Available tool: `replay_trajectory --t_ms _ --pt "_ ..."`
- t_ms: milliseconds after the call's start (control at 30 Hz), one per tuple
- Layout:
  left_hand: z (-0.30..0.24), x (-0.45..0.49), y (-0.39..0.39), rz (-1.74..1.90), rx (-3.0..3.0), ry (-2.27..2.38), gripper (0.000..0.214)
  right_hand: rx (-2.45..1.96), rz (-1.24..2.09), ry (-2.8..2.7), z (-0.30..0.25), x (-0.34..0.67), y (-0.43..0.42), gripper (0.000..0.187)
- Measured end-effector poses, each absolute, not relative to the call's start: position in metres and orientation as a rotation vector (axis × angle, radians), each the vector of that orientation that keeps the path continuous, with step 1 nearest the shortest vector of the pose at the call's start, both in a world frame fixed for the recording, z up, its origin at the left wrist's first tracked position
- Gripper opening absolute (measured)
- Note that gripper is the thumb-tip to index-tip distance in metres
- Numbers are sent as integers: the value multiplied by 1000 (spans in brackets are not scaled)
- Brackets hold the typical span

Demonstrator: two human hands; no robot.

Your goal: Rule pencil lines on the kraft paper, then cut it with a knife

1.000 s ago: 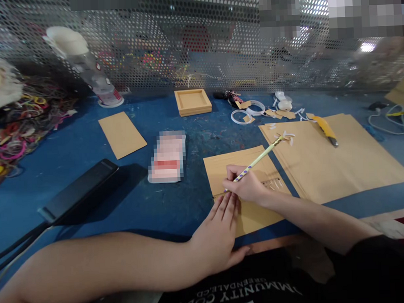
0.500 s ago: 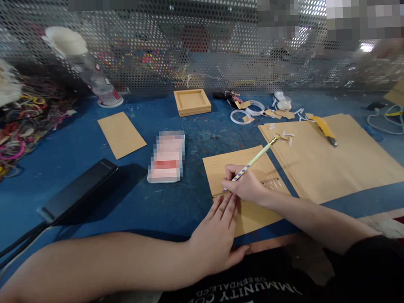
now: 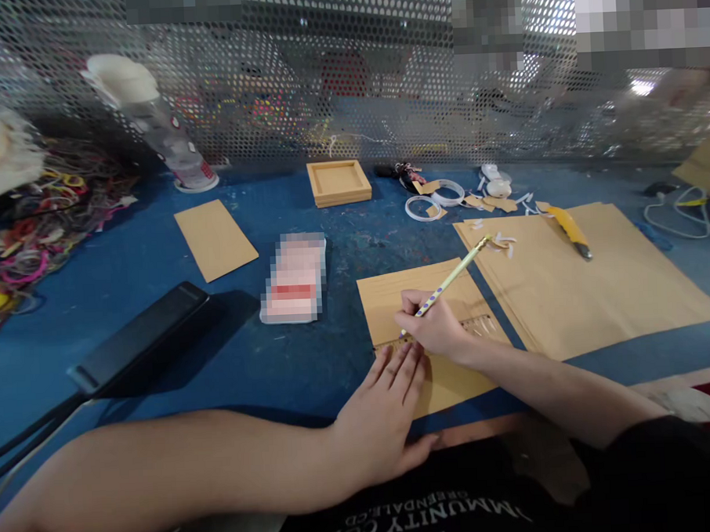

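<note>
I see the right hand pinching a dotted pencil over brown card.
The tip is by a clear ruler. The left hand lies flat over card and ruler, fingers straight. The black shirt says "GREENDALE". Under the card is a blue table; behind, a metal screen full of holes.

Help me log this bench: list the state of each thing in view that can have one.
Left fingers: extended over sheet and ruler
Right fingers: closed around pencil
Pencil: tilted, tip down
Ruler: flat, partly covered
Sheet: flat, faintly lined
Cutter: lying down; blade unclear
Larger sheets: flat, overlapping
Phone: lying flat
Small card: flat
Bottle: standing
Wooden tray: open-topped
</note>
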State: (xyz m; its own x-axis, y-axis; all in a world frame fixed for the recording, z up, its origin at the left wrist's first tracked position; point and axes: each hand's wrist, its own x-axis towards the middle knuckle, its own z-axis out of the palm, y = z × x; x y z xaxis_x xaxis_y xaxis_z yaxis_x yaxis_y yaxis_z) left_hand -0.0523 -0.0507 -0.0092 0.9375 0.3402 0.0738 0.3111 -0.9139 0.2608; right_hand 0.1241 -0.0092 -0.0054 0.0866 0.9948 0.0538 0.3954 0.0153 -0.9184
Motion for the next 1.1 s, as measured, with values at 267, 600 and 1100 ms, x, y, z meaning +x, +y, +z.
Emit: replay_trajectory --t_ms 267,600,1100 --pt "-10 -52 -51 170 2839 492 80 -1509 924 -1439 -4 124 -10 24" --pt "-9 -53 -51 165 2832 491 79 -1524 883 -1464 -3 123 -9 24" --pt "-9 -53 -51 160 2823 491 79 -1440 872 -1332 8 131 -2 25"
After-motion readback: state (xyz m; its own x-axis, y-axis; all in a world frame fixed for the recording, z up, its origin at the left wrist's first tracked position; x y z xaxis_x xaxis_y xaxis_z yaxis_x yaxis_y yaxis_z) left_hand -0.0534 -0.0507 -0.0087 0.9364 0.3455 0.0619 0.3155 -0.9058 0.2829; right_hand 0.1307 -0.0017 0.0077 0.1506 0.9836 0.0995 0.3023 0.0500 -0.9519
